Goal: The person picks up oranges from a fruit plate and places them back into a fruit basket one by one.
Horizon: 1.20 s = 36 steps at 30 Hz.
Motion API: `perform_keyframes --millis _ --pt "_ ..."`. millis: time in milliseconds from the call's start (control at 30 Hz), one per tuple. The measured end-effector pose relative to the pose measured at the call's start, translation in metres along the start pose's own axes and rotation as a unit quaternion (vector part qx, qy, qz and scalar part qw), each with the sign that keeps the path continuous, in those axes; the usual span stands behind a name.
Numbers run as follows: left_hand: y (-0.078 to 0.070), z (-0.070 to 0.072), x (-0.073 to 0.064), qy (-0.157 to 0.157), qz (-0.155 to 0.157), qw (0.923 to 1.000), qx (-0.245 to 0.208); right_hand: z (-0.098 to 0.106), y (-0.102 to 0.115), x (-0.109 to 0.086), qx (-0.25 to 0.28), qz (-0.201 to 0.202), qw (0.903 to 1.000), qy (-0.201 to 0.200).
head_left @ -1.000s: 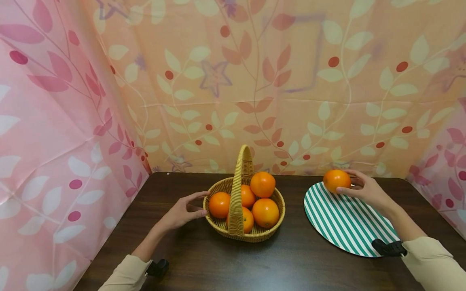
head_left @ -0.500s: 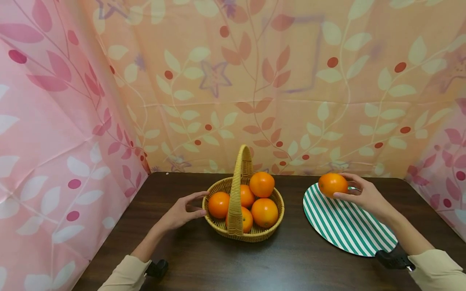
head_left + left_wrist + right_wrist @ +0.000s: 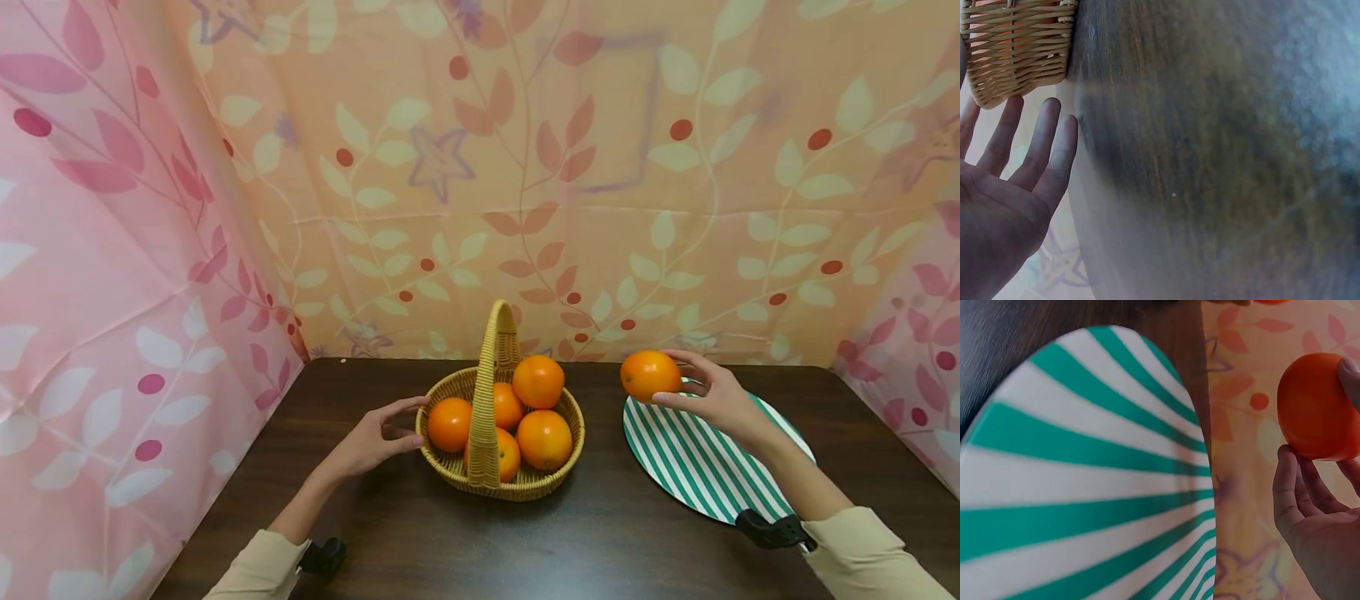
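In the head view my right hand [image 3: 716,398] holds an orange [image 3: 649,376] between thumb and fingertips, above the far left edge of a green-and-white striped oval placemat [image 3: 708,454]. The right wrist view shows the same orange [image 3: 1316,406] with fingertips under it and the thumb on its other side. My left hand [image 3: 375,442] touches the left rim of a yellow wicker basket [image 3: 517,492] with thumb and fingertips. Seen from the left wrist, its fingers [image 3: 1038,147] are nearly straight against the basket wall [image 3: 1019,53]. Several oranges [image 3: 545,440] lie in the basket, partly hidden by its upright handle [image 3: 487,400].
Everything stands on a dark brown wooden table [image 3: 525,550]. A floral cloth [image 3: 420,208] hangs close behind the table's back edge, and pink cloth [image 3: 97,333] hangs at the left side. The tall basket handle rises above the oranges.
My right hand has carried the orange leftward from over the placemat, toward the basket. The left hand has stayed at the basket rim, and the basket's oranges have not moved.
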<state>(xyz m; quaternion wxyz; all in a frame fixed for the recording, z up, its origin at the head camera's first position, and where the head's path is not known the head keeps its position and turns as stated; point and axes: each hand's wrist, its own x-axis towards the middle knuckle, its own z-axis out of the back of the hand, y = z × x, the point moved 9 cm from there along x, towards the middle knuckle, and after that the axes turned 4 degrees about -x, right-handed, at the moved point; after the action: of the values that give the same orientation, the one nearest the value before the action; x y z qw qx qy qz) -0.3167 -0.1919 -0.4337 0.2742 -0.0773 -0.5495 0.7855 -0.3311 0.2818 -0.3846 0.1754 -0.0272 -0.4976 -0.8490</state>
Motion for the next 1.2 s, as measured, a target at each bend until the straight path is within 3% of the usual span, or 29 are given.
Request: perform_keyframes --millis 400,867,1033,1200 --pt "0.0 0.001 0.0 -0.001 -0.003 1.0 0.009 -0.033 0.033 0.016 0.044 0.044 0.9976 0.031" --pt "0.0 0.0 -0.001 -0.001 0.004 1.0 0.002 -0.089 0.082 0.009 0.097 0.111 0.9844 0.096" --pt "0.001 -0.001 -0.001 -0.001 0.004 1.0 0.002 -0.111 0.095 0.001 0.082 0.134 0.9812 0.112" --pt "0.001 -0.001 -0.001 -0.001 0.002 1.0 0.002 -0.126 0.105 -0.008 0.037 0.176 0.9787 0.099"
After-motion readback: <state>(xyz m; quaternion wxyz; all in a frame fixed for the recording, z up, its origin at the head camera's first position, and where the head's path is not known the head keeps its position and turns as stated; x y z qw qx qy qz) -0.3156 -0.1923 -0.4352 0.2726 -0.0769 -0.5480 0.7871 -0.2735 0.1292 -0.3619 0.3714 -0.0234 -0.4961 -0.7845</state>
